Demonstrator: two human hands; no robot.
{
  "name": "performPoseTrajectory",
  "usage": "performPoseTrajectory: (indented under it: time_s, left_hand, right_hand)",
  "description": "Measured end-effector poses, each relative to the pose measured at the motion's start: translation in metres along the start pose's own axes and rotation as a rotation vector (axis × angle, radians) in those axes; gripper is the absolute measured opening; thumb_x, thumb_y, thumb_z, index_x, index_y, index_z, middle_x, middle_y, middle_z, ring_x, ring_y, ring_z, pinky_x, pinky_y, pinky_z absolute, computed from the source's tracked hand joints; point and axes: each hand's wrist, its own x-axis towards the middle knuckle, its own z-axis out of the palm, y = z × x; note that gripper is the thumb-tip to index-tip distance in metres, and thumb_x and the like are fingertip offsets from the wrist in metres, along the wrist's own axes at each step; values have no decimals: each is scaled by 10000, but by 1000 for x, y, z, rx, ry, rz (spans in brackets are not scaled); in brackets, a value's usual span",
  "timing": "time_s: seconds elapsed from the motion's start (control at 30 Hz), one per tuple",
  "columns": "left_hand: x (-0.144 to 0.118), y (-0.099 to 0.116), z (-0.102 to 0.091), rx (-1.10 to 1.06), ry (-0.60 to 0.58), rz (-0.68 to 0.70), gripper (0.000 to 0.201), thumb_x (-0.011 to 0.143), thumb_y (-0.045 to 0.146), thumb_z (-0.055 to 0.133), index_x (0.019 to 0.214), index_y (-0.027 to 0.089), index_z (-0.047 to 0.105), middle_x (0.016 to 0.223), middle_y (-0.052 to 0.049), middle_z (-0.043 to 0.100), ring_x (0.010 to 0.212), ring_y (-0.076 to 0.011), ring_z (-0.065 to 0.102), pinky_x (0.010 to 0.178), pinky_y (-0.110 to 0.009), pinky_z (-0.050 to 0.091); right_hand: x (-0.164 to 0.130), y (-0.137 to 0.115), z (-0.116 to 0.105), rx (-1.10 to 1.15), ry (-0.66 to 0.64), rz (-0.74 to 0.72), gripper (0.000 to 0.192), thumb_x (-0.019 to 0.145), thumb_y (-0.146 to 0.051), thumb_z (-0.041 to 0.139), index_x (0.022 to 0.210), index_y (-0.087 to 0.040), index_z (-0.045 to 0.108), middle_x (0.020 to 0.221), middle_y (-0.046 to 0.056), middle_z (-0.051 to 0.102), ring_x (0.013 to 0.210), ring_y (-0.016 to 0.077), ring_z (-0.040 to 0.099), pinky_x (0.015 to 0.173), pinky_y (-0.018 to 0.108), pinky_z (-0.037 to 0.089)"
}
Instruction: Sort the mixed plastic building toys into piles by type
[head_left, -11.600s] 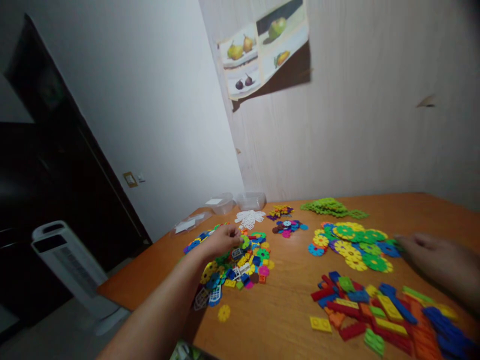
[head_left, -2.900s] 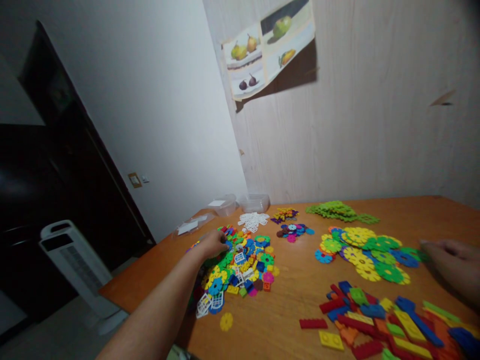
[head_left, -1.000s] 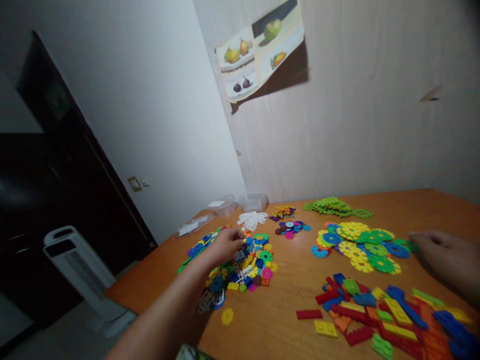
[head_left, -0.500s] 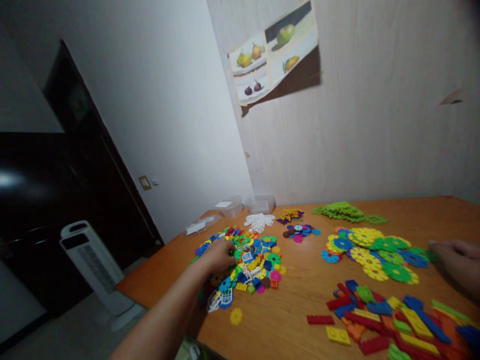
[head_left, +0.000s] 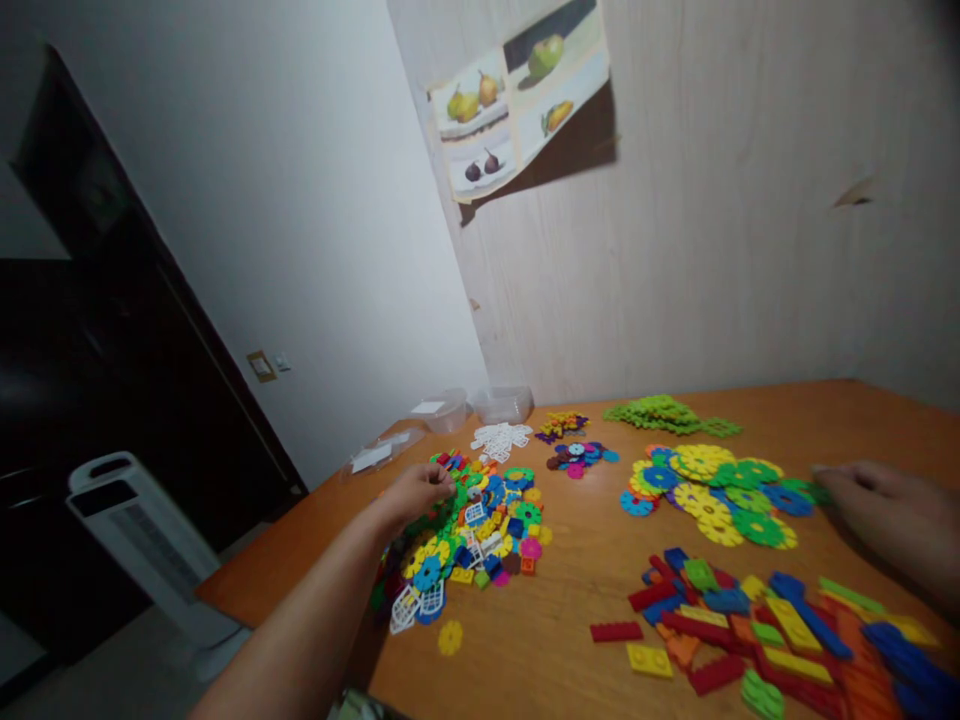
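Your left hand is over the mixed pile on the table, with tubs behind it. Left of your right hand lie discs; nearer you than that hand, bricks.

One mixed pile, six separate piles

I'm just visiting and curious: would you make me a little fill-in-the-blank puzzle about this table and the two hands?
1. The left hand is at the mixed pile.
In the picture, that pile lies to the ____ of the large discs, which the right hand is nearest to.
2. The flower-shaped piece lying alone in front of the mixed pile is ____.
3. The lattice pieces behind the large discs are ____.

Missing words: left; yellow; green.
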Motion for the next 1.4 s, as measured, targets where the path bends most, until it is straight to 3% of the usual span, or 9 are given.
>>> performPoseTrajectory:
  time_s: [0.2, 0.37, 0.5, 0.67, 0.87, 1.0, 1.1, 1.23, 1.4]
  left_hand:
    - [13, 36, 34, -176, -6, 34, 465, 610, 576, 780, 742, 184, 569, 655, 20, 559, 616, -124, 467, 605, -251, 351]
    - [21, 86, 98, -250, -108, 120, 297, 678, 419, 763, 758, 169, 625, 665, 11, 586, 612, -115, 484, 584, -234, 360]
    - [33, 121, 154, -281, -195, 62, 234, 696, 354, 772, 692, 174, 623, 619, 3, 586, 573, -112, 494, 517, -217, 320]
    - [50, 150, 211, -314, -205, 29, 203, 745, 230, 727, 628, 169, 573, 560, 4, 554, 490, -94, 451, 477, -221, 286]
    - [54, 161, 240, -305, -158, 25, 199, 767, 169, 697, 617, 158, 567, 542, 3, 533, 468, -91, 428, 491, -231, 303]
    - [47, 158, 230, -293, -130, 83, 225, 735, 126, 707, 592, 166, 537, 548, 23, 497, 492, -81, 403, 512, -231, 287]
    - [36, 149, 203, -300, -139, 125, 198, 713, 139, 710, 613, 168, 542, 583, 30, 504, 542, -84, 431, 551, -224, 318]
    - [14, 127, 139, -290, -150, 207, 116, 728, 257, 691, 756, 158, 640, 708, 8, 596, 646, -111, 506, 631, -236, 380]
    - [-6, 83, 51, -171, -3, 153, 258, 707, 386, 700, 821, 160, 649, 746, 1, 619, 673, -134, 518, 664, -262, 403]
  right_hand:
    - [-25, -38, -27, -14, -108, 57, 411, 901, -579, 449, 907, -269, 719, 1015, 115, 757, 890, 292, 675, 729, 353, 448]
    - [-30, -46, -30, -27, -118, 63, 431, 920, -583, 415, 879, -258, 695, 957, 99, 740, 864, 265, 659, 690, 322, 413]
    - [-32, -47, -31, -30, -105, 61, 441, 921, -584, 404, 821, -257, 683, 878, 83, 724, 801, 250, 643, 652, 316, 390]
    - [-31, -49, -30, 6, -91, 33, 433, 924, -568, 422, 783, -235, 659, 824, 92, 715, 765, 245, 641, 647, 322, 391]
    - [-31, -50, -31, 17, -76, 45, 419, 918, -558, 422, 811, -234, 665, 836, 84, 713, 781, 250, 638, 638, 313, 397]
    - [-31, -49, -31, 50, -104, 55, 425, 922, -559, 424, 886, -230, 690, 970, 110, 738, 863, 268, 657, 690, 326, 422]
    - [-31, -48, -31, 30, -123, 75, 444, 919, -582, 415, 888, -241, 698, 970, 111, 743, 876, 277, 670, 703, 334, 428]
    - [-27, -43, -29, 0, -126, 64, 448, 911, -592, 413, 890, -262, 715, 1038, 115, 755, 907, 292, 680, 721, 345, 446]
    - [-18, -26, -21, -31, -108, 17, 484, 918, -606, 405, 934, -272, 755, 1064, 152, 765, 884, 310, 694, 719, 375, 468]
